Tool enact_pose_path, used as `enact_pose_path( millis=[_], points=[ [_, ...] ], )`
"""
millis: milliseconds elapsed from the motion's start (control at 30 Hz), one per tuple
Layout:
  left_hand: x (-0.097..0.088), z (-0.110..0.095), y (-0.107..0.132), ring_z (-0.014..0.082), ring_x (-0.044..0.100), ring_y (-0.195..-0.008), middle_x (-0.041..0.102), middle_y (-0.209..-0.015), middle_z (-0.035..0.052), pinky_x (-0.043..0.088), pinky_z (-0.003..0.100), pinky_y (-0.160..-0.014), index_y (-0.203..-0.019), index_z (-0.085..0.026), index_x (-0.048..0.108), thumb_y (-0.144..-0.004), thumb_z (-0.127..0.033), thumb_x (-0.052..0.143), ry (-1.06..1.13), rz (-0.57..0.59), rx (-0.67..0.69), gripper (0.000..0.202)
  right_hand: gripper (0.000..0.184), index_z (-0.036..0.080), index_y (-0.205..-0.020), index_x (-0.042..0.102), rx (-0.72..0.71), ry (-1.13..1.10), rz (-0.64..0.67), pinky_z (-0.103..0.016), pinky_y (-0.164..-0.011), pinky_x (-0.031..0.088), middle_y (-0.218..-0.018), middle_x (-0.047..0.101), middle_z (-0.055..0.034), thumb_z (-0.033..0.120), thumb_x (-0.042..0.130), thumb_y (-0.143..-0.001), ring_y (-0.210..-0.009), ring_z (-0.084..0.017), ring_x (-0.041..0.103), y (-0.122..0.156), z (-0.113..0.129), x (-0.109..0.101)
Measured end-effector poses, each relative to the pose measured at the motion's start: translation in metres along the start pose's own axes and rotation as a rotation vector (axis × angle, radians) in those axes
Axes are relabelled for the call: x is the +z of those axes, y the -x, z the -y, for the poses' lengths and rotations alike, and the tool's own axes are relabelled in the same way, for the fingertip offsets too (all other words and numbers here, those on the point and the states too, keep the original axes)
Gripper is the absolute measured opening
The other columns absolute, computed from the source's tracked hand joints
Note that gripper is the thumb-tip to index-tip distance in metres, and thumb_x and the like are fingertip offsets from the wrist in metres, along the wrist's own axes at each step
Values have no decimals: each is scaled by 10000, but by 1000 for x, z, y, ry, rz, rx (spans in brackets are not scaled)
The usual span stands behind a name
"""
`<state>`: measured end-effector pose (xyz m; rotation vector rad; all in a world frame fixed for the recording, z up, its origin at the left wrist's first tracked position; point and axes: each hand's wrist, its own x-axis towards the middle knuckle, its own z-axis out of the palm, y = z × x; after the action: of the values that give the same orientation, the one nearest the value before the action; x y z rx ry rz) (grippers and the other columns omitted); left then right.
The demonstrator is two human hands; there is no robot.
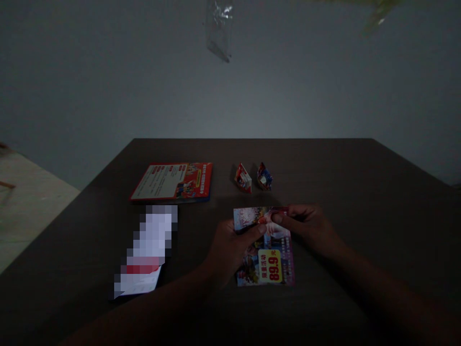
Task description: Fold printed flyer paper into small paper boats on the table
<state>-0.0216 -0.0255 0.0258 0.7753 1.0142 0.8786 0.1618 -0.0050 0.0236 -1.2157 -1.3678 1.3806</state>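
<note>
A colourful printed flyer with a yellow price patch reading 89.9 is held between both hands above the table. My left hand grips its left edge, thumb lying on top. From the right, my right hand pinches the upper part, its thumb close to the left one. The fingers beneath the paper are hidden. Beyond the flyer stand two small folded paper pieces, one red and white, the other blue and red.
A stack of red and white flyers lies at the left of the dark table. Nearer me is a lit phone, its screen blurred out. Behind the table rises a grey wall with a clear plastic bag on it.
</note>
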Motion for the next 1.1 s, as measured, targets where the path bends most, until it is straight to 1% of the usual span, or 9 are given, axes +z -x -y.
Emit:
enact_pose_path(
  millis=[67,167,333,400,533,700,900,1000,1100],
  points=[
    [0,0,1,158,656,-636,719,-783,56,508,247,-557,-854,-136,700,-702,-287,748,5,-3,-7,220,178,179,-693,732,1,4,10,-238,-584,484,-720,734,-45,354,739,-717,-627,-141,642,1,0,0],
    [0,0,1,165,660,-648,723,-821,62,530,278,-590,-872,-141,701,-701,-298,748,38,11,-13,237,188,176,-682,731,-2,14,11,-235,-576,478,-704,730,-45,360,736,-718,-615,-139,636,1,1,0],
    [0,1,0,155,646,-603,711,-742,55,498,238,-526,-836,-131,702,-675,-311,769,4,-9,-2,250,197,178,-682,727,-14,13,24,-239,-575,476,-703,727,-44,370,729,-720,-612,-139,632,0,0,0],
    [1,0,1,158,653,-618,717,-765,57,507,247,-544,-840,-135,701,-683,-307,763,11,-4,-9,241,199,176,-678,725,-11,20,17,-244,-576,477,-700,725,-45,371,728,-719,-610,-141,629,0,0,0],
    [2,-2,2,162,662,-638,727,-820,70,521,270,-585,-858,-138,704,-682,-310,762,31,-9,-21,253,227,173,-611,699,-14,29,-9,-236,-552,464,-662,711,-38,376,737,-706,-588,-134,616,1,1,0],
    [2,-3,2,167,662,-637,723,-779,63,509,267,-578,-856,-140,710,-662,-317,774,14,-5,-13,270,218,176,-673,722,-11,38,-7,-245,-546,470,-695,720,-44,391,735,-707,-592,-141,623,1,1,-1],
    [1,0,1,188,670,-694,721,-810,57,521,305,-642,-858,-143,696,-681,-316,760,36,30,-14,255,191,189,-712,731,-11,52,8,-262,-579,483,-726,722,-44,379,726,-723,-641,-160,635,1,1,-1],
    [-1,-1,0,174,661,-661,716,-799,57,516,285,-602,-857,-139,692,-690,-319,752,17,-4,-3,253,206,178,-655,712,-15,65,-16,-253,-550,461,-677,706,-40,373,731,-719,-599,-145,610,1,1,-2],
    [-3,-2,-2,135,630,-604,696,-751,33,492,235,-537,-834,-140,689,-701,-323,745,17,-30,53,233,219,178,-611,689,-34,66,-54,-240,-518,434,-645,695,-28,365,735,-716,-562,-131,585,2,1,-4]
  ],
)
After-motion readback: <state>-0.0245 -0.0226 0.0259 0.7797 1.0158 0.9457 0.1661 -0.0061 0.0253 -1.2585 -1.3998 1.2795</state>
